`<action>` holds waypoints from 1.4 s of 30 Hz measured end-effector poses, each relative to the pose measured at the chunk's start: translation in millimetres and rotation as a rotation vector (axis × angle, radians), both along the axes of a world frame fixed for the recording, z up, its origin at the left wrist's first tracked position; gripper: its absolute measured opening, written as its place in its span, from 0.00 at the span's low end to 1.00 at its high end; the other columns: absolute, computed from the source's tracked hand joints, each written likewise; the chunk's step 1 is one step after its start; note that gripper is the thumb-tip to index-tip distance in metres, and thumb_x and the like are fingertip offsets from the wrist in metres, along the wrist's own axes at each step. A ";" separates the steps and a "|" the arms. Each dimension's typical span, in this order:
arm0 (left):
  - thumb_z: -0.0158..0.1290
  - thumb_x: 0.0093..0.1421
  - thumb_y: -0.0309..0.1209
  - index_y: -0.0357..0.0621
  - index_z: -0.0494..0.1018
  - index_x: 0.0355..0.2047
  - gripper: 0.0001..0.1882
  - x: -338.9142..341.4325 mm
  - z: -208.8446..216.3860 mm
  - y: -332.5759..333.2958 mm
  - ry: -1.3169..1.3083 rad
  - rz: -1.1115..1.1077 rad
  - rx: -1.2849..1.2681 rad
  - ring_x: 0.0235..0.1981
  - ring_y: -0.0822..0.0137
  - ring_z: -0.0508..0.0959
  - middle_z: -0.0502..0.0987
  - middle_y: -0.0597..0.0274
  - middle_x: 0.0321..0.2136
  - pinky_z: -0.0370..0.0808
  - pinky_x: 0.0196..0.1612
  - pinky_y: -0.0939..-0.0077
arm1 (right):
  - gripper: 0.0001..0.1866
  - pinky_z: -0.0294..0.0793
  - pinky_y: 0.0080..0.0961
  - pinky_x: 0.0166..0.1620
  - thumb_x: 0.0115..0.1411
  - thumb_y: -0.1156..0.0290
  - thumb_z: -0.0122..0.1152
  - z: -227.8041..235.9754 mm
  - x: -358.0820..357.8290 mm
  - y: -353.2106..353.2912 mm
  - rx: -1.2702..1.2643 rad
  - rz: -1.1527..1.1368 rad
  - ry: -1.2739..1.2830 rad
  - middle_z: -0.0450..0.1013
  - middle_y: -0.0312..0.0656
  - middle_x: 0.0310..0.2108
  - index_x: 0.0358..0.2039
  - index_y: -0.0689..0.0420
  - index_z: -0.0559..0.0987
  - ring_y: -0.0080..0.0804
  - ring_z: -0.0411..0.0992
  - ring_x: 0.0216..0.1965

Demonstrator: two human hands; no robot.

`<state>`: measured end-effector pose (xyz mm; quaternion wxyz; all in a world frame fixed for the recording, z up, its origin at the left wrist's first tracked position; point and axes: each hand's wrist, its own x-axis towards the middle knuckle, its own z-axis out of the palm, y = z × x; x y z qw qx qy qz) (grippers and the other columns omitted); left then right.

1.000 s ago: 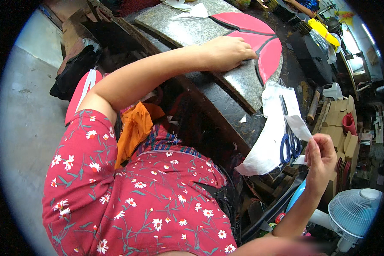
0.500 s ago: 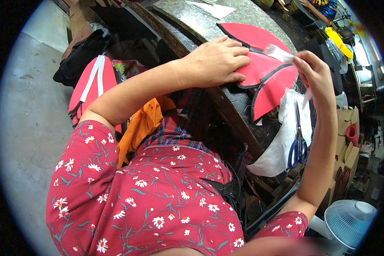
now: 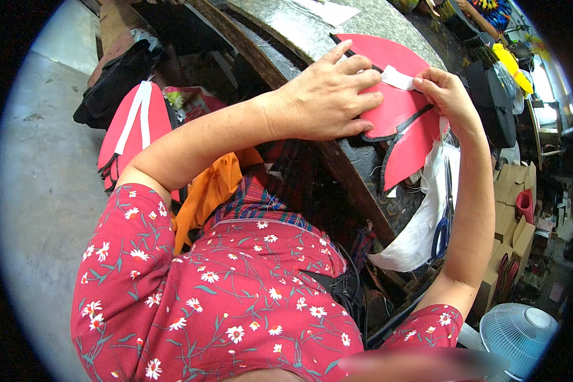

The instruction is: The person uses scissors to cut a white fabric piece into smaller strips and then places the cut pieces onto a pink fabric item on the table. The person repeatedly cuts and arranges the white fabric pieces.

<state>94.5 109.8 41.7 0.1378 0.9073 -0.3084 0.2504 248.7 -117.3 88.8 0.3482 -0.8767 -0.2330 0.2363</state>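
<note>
My left hand [image 3: 330, 95] lies with spread fingers on the red, black-edged sheet pieces [image 3: 391, 114], at the edge of the grey worktop. A short white strip [image 3: 397, 79] lies across the upper red piece. My right hand [image 3: 449, 95] pinches the strip's right end between thumb and fingertips. Below this hand, white cloth [image 3: 414, 232] with frayed edges hangs over the table edge. Blue-handled scissors [image 3: 441, 237] rest on the cloth, partly hidden behind my right forearm.
Stacked red pieces [image 3: 125, 124] with white strips sit at my left, by orange cloth [image 3: 216, 184]. The grey worktop [image 3: 388, 28] carries white scraps. At right stand cardboard boxes [image 3: 510, 191] and a fan [image 3: 519, 334]. Part of another person [image 3: 493, 14] shows at far upper right.
My right hand has moved left and down, laying the white strip onto the red piece. My left hand's fingers have spread wider, and the red pieces have shifted slightly.
</note>
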 end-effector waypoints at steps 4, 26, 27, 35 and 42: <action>0.57 0.52 0.48 0.47 0.72 0.45 0.25 9.2 7.2 4.1 -0.051 -0.079 0.008 0.60 0.55 0.65 0.69 0.57 0.56 0.55 0.64 0.48 | 0.10 0.54 0.12 0.23 0.63 0.62 0.61 3.0 -1.1 -3.4 0.030 0.007 0.057 0.66 0.24 0.21 0.34 0.56 0.80 0.10 0.59 0.22; 0.52 0.58 0.52 0.40 0.72 0.40 0.26 21.4 30.9 -15.1 0.113 -0.082 0.106 0.54 0.54 0.70 0.75 0.54 0.44 0.58 0.64 0.48 | 0.12 0.59 0.09 0.27 0.64 0.62 0.59 22.8 -1.7 -82.9 0.332 -0.207 0.108 0.69 0.26 0.29 0.44 0.53 0.77 0.10 0.62 0.27; 0.52 0.58 0.53 0.40 0.72 0.40 0.26 22.4 31.4 -16.1 0.121 -0.084 0.105 0.53 0.54 0.70 0.75 0.54 0.44 0.58 0.64 0.48 | 0.11 0.59 0.09 0.27 0.64 0.62 0.59 20.7 -2.3 -85.6 0.350 -0.197 0.092 0.70 0.26 0.29 0.44 0.53 0.77 0.10 0.63 0.27; 0.54 0.57 0.51 0.39 0.73 0.42 0.26 23.0 30.3 -16.8 0.119 -0.095 0.079 0.52 0.55 0.72 0.75 0.53 0.44 0.58 0.65 0.48 | 0.10 0.48 0.09 0.17 0.67 0.61 0.55 21.5 -18.1 -93.8 0.296 -0.301 0.274 0.72 0.27 0.24 0.42 0.52 0.76 0.08 0.57 0.16; 0.56 0.55 0.50 0.39 0.73 0.42 0.26 22.2 30.5 -16.4 0.138 -0.097 0.080 0.53 0.55 0.71 0.75 0.53 0.45 0.59 0.64 0.49 | 0.11 0.43 0.09 0.14 0.58 0.66 0.65 35.8 -31.7 -80.0 0.128 -0.207 0.340 0.76 0.38 0.19 0.36 0.50 0.71 0.09 0.61 0.13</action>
